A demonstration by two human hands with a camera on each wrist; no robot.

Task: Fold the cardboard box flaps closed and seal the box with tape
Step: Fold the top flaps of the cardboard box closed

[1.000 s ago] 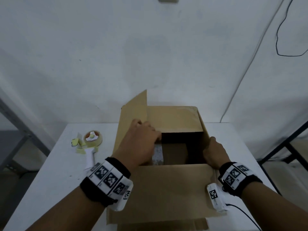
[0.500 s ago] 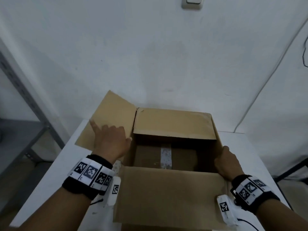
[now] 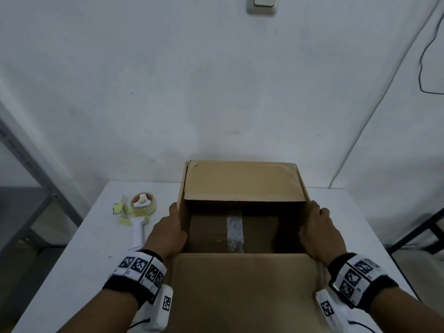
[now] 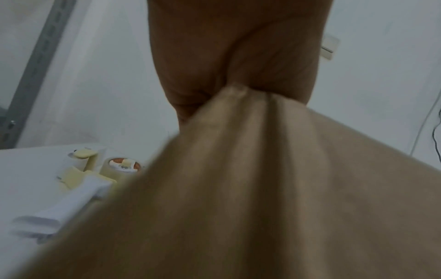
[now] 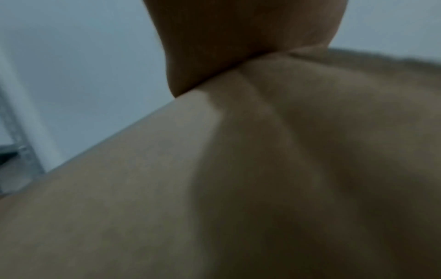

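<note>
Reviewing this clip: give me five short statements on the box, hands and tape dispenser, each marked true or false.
1. The cardboard box is open on top. True.
2. The left hand holds the tape dispenser. False: the dispenser lies on the table; the hand is at the box's left wall.
3. The right hand is at the box's right wall. True.
4. The box's top is sealed with tape. False: only the bottom seam shows tape inside.
5. The dispenser lies right of the box. False: left.
</note>
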